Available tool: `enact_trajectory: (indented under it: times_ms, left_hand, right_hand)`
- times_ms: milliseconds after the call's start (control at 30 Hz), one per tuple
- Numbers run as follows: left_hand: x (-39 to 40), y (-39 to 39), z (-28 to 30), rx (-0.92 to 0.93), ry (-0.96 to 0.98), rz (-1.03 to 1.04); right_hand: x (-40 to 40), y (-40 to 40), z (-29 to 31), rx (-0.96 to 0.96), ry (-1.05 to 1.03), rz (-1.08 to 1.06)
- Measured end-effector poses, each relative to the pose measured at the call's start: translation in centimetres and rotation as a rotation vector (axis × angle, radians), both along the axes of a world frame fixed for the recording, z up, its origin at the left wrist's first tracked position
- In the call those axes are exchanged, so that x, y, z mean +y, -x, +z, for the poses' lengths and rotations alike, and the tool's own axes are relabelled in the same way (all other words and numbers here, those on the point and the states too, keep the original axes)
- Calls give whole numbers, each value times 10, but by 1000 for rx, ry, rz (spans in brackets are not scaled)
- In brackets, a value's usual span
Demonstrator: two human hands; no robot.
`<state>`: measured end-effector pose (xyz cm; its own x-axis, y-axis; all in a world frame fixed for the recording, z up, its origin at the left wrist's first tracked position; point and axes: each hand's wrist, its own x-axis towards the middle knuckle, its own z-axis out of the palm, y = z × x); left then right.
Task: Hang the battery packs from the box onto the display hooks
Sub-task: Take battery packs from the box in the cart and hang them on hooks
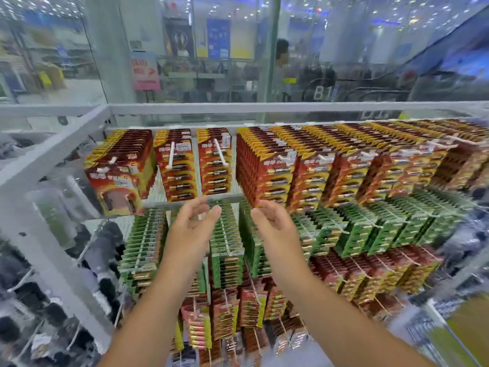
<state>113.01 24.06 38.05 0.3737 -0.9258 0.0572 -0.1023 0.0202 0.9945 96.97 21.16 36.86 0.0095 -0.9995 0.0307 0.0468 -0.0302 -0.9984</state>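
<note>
Red and yellow battery packs point(267, 165) hang in dense rows on white display hooks point(219, 151) along the top of the rack. Green packs point(226, 242) fill the row below, with more red packs point(225, 313) under those. My left hand point(194, 225) and my right hand point(274, 221) are both raised in front of the green row, just under the top row, fingers relaxed and holding nothing. My right fingertips reach the lower corner of a red stack. The two hooks above my left hand carry few packs. No box is in view.
A white metal frame point(53, 160) borders the rack on the left, with dark hanging goods point(31, 300) beyond it. Glass panels point(185, 62) rise behind the rack; a person stands past them. A yellow-green object point(465, 332) sits at the lower right.
</note>
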Motion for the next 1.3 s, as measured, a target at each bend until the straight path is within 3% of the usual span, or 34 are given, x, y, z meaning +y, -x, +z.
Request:
enact_trajectory:
  times_ms: [233,567,800,1000,1300]
  left_hand:
    - [13,136,11,16,10,-112]
    - [57,455,-4,43,7,-395]
    - [68,632,-20,63,-30,-584]
    - [39,742,-54,-10,-117,-693]
    - [-64,893,-132,51,-228,-775]
  right_hand:
    - [36,149,4,-43,-25,-162]
    - [132,469,-17,18,18,-450]
    - [181,633,-27,18,-15,-629]
    - [176,746,-56,36,-98,-747]
    - [95,888,-104,148,-245,-797]
